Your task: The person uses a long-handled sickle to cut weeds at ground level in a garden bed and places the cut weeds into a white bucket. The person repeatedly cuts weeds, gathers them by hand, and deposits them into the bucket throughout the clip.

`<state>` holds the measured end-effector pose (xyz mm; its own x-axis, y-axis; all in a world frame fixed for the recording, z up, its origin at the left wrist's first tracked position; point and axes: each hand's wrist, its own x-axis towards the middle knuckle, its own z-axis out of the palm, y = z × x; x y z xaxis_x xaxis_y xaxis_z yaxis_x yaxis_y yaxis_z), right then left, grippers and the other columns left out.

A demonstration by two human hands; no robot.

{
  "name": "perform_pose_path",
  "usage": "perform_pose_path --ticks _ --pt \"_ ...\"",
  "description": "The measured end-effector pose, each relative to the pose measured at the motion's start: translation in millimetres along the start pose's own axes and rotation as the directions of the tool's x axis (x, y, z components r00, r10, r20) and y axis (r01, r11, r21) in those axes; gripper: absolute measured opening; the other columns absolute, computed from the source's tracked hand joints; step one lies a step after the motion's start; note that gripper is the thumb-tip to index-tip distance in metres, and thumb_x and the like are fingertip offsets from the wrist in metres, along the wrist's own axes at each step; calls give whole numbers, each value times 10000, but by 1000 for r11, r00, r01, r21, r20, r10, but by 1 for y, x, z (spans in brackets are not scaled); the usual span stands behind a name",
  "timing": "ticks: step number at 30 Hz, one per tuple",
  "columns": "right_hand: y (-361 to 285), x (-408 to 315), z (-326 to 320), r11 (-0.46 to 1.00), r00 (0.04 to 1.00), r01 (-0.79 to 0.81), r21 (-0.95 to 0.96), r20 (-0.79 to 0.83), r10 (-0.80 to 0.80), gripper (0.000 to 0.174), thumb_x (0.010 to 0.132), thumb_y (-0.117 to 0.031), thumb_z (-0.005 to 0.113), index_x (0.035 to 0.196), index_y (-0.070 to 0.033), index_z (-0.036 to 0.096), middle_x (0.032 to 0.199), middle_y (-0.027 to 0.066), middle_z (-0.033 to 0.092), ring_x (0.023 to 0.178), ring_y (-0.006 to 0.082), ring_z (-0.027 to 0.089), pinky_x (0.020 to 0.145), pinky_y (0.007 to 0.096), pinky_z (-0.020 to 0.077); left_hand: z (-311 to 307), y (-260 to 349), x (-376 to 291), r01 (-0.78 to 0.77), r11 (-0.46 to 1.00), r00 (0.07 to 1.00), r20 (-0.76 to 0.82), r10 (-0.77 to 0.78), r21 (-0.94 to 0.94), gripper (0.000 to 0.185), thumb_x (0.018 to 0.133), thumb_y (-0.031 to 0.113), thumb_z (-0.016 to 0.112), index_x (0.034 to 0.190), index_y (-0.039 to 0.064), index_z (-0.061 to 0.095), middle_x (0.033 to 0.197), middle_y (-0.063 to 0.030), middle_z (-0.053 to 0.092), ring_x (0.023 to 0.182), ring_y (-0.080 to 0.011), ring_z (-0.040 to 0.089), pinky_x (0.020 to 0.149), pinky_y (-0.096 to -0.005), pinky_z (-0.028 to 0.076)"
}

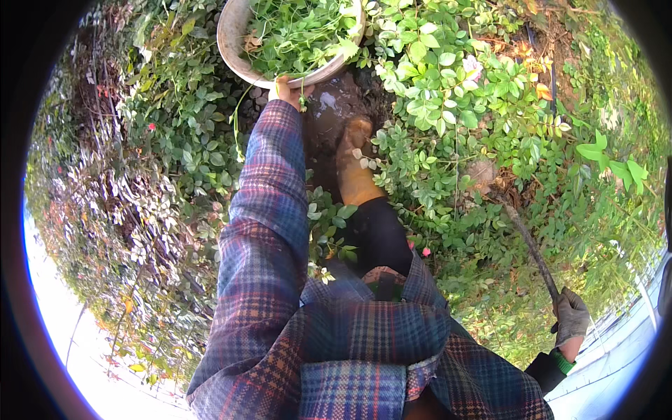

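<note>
My left hand (286,93), bare below a plaid sleeve, grips the near rim of a round, pale, dirt-stained basin (234,42). Cut green leafy stems (299,39) fill the basin, and a few long strands hang over its rim. Off to the lower right, my right hand (572,317) wears a greyish work glove and is closed around the end of a long dark handle (530,247). The handle slants up and left into the foliage, where its far end is hard to make out among dry leaves.
Rose bushes with pink blooms (472,68) crowd the right side, and denser shrubs (199,126) line the left. Between them runs a narrow wet muddy strip (328,105), where my brown mud-covered boot (357,163) stands. A black hose (553,89) lies at the upper right.
</note>
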<state>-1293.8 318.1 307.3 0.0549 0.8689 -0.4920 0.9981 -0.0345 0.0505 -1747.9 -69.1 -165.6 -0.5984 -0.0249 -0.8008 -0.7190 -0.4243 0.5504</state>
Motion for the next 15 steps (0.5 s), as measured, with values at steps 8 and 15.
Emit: perform_pose_path --ticks 8,15 --pt "7 33 -12 988 996 13 154 -93 2 312 898 -99 652 1175 45 638 822 80 674 571 93 585 354 226 414 -21 -83 -35 106 989 975 204 -84 -101 437 1006 442 470 1254 84 482 1295 -179 566 1174 -324 573 994 -476 453" --pt "17 44 -25 982 976 -172 -80 -148 159 276 926 -108 572 1179 -24 647 716 42 635 460 103 528 307 247 384 -46 -354 83 211 972 971 90 -220 98 211 945 237 584 1078 73 591 857 -95 659 752 -209 570 711 -373 486"
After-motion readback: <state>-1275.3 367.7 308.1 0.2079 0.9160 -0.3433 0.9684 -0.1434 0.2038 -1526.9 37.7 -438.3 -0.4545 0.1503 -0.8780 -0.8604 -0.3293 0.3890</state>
